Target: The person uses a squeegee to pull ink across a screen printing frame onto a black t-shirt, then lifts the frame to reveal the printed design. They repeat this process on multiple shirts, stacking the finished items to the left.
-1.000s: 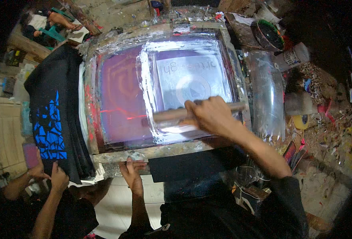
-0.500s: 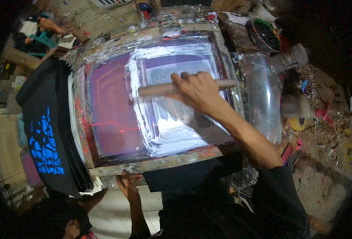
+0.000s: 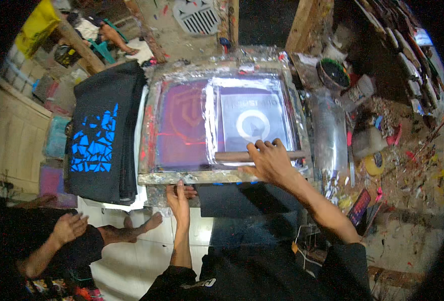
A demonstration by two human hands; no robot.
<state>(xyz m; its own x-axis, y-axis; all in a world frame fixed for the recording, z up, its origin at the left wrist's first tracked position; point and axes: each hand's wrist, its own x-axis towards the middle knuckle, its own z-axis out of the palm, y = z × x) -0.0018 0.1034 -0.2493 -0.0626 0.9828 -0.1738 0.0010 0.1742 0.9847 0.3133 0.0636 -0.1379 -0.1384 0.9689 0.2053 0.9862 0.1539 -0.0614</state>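
My right hand [image 3: 272, 159] is closed over the wooden handle of a squeegee [image 3: 232, 156], which lies across the near part of a screen printing frame [image 3: 227, 176]. Smeared white ink [image 3: 210, 115] borders the right part of the mesh, where a pale ring design shows. To the left, the purple mesh [image 3: 174, 145] bears a faint shield outline. At the frame's near edge is my left hand [image 3: 179, 200], its thumb up against the wood and its fingers stretched out to the right. Black fabric [image 3: 247, 200] sticks out from under the frame.
Left of the frame lies a stack of black fabric [image 3: 106, 90] with a blue shard-like print. A clear plastic sheet [image 3: 327, 135], a yellow tape roll [image 3: 374, 163] and an ink tub [image 3: 333, 73] are on the right. Another person's hand [image 3: 70, 228] shows at lower left.
My right hand has drawn the squeegee toward me, from the upper middle of the mesh to its near side. The ring design now shows clearly. The view has shifted, too.
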